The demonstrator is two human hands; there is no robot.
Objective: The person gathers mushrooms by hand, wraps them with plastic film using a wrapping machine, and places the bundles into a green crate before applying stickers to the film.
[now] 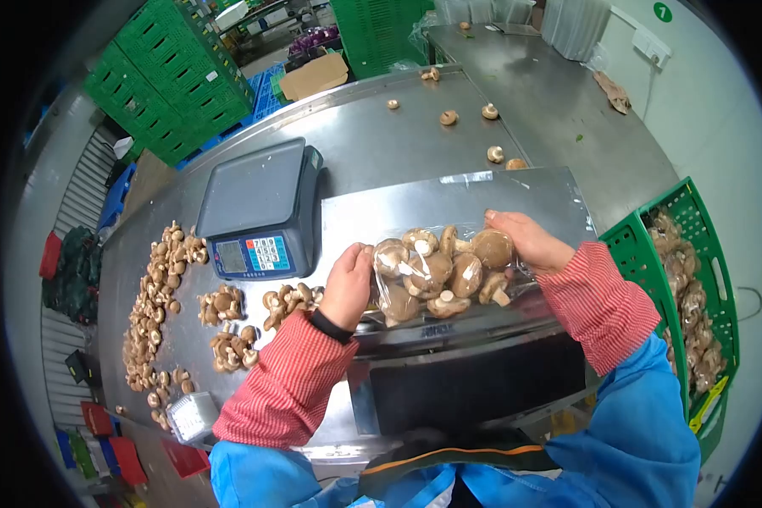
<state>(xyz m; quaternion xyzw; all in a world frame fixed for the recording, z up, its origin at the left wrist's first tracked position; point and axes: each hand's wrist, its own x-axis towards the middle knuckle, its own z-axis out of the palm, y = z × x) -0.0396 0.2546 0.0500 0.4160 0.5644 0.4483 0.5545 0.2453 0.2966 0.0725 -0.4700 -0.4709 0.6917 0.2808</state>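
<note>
A pack of shiitake mushrooms (432,271) under shiny clear film lies level between my hands, brown caps and pale stems showing through. At its left end my left hand (348,286) is closed, thumb and fingers gripping the edge. My right hand (529,240) pinches the upper right corner, where the film is gathered. Below the pack is a metal wrapping station (516,199) with a flat plate and a dark front panel. Small heaps of loose mushrooms (228,349) sit left of my left forearm.
A digital scale (258,186) stands to the left. More loose mushrooms (148,313) run along the table's left side, near a clear plastic tray (192,416). At the right, a green crate (652,262) holds wrapped packs. Green crates (156,72) are stacked behind.
</note>
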